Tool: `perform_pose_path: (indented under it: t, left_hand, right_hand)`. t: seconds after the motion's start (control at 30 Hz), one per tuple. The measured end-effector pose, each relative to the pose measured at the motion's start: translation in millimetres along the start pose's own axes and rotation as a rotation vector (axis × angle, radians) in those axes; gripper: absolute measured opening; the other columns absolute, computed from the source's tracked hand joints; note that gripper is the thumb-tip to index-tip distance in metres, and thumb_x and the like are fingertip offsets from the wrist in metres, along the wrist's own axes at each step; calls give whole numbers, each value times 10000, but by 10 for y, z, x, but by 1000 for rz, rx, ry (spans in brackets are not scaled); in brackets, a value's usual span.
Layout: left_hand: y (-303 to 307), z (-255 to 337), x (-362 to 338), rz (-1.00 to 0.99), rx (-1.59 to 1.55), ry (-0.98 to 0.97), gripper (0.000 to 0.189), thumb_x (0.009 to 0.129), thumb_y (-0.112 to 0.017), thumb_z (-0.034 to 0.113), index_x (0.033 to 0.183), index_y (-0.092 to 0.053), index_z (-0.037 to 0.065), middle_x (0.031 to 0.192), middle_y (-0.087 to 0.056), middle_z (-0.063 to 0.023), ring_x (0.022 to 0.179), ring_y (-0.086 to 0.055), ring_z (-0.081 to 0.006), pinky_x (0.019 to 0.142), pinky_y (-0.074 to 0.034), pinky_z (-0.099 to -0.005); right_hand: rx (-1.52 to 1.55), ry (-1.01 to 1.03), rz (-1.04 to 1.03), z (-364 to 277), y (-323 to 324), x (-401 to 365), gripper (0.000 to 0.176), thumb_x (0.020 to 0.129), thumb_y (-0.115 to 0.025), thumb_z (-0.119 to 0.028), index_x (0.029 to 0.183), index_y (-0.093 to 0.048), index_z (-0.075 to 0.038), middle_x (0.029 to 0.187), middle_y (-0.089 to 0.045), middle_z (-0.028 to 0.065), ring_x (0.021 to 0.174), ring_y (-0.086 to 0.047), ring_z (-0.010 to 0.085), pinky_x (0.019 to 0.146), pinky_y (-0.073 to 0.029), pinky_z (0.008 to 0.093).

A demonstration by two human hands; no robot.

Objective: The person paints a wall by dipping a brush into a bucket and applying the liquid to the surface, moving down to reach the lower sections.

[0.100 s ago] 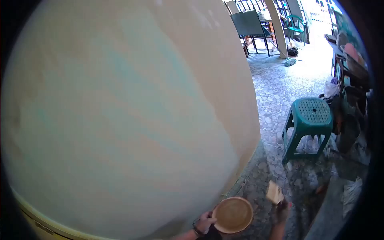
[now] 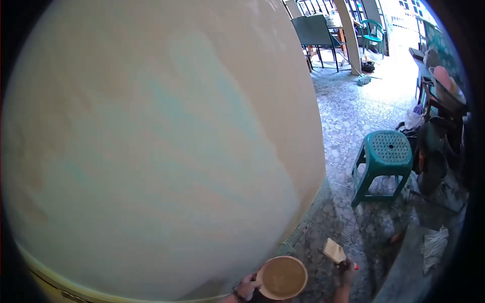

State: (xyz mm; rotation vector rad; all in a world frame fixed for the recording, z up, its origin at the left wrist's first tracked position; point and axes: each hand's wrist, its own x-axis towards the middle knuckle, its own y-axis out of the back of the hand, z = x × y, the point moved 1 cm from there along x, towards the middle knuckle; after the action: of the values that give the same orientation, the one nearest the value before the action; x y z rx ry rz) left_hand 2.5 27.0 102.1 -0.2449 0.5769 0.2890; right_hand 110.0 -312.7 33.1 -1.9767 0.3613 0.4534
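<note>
My left hand [image 2: 247, 287], with a dark bracelet at the wrist, grips the left rim of a round, light-orange bowl [image 2: 305, 279] that holds tan paint. To its right, my right hand [image 2: 346, 272] is closed round a paintbrush [image 2: 333, 250]. The brush has wide pale bristles pointing up and left, and a red handle end shows beyond my fist. Brush and bowl are apart. A large wall [image 2: 177, 151] fills the left and centre, with patches of tan and pale green-blue.
A green plastic stool [image 2: 388, 151] stands on the stone-patterned floor [image 2: 343, 111] at right. Beyond it, cluttered shelving [image 2: 444, 96] lines the right side. Farther back are a dark chair [image 2: 317, 30], a post [image 2: 348, 35] and a mop head [image 2: 364, 80]. A whitish cloth [image 2: 434, 247] lies at lower right.
The bowl and the paintbrush have both shifted a little left and down in view. The stool also sits slightly lower and farther left, as the camera has turned slightly.
</note>
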Motion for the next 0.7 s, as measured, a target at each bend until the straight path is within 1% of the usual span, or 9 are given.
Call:
perform_pose_path:
  t: [0.07,0.17,0.23,0.27,0.3,0.4,0.5,0.63,0.7]
  left_hand:
    - [-199,702,-889,155,-31,121,439,721,-489,6,1159,-506,2,988,-609,-113,848,-615,-228,724,-536,-360]
    - [347,667,-1343,164,-11,174,317,672,-544,-11,988,-546,-29,813,-568,-60,703,-552,-154,652,-468,-277]
    - [100,1280,-1755,202,-57,183,312,662,-530,-16,974,-543,-29,824,-568,-68,705,-554,-159,652,-477,-289]
    - [46,1485,-1938,219,-77,192,310,658,-524,-19,967,-542,-29,829,-568,-71,707,-555,-161,652,-481,-296]
    - [412,1235,-1898,155,-45,140,303,646,-521,-24,949,-535,-25,850,-570,-78,749,-574,-182,673,-503,-317]
    - [384,1529,-2097,250,-44,56,132,669,-557,-45,764,-533,44,736,-540,-11,637,-523,-114,584,-423,-236]
    - [433,1749,-2200,293,-142,53,155,656,-527,-58,779,-523,35,748,-543,-32,654,-550,-142,627,-490,-281]
    - [530,1870,-2092,302,-249,12,203,631,-506,-67,810,-511,28,769,-539,-50,673,-573,-170,631,-518,-311]
    - [500,1926,-2045,285,-257,-60,236,628,-499,-69,843,-506,26,790,-548,-53,661,-581,-183,636,-525,-317]
  right_hand:
    - [-14,-89,-8,-102,-746,-477,132,878,-505,-184,961,-539,-87,860,-615,21,770,-597,133,577,-459,228]
    - [-46,-86,-79,-163,-1890,-687,108,830,-573,-115,931,-539,-102,759,-566,-19,694,-567,110,546,-440,228]
    - [-2,-23,-372,-39,-2641,-625,120,836,-564,-116,945,-528,-81,843,-562,3,757,-564,115,629,-447,258]
    - [-8,-84,-351,56,-2933,-547,143,844,-555,-129,968,-529,-64,892,-571,22,795,-569,130,663,-444,278]
    - [-23,-59,-354,38,-3495,-681,170,849,-551,-148,992,-534,-58,874,-583,17,771,-572,125,637,-441,277]
    - [52,-1,-410,100,-4430,-865,199,849,-566,-129,1029,-542,-47,861,-591,25,735,-575,126,607,-467,283]
    - [82,165,-397,98,-5120,-1001,188,846,-587,-134,996,-550,-27,848,-578,43,717,-576,121,575,-473,266]
    - [158,393,-582,-306,-6191,-1261,196,849,-590,-136,986,-543,-4,843,-574,65,698,-583,139,565,-496,282]
    - [162,420,-651,-306,-6424,-1257,187,850,-589,-126,981,-541,-3,839,-575,69,704,-585,142,570,-501,284]
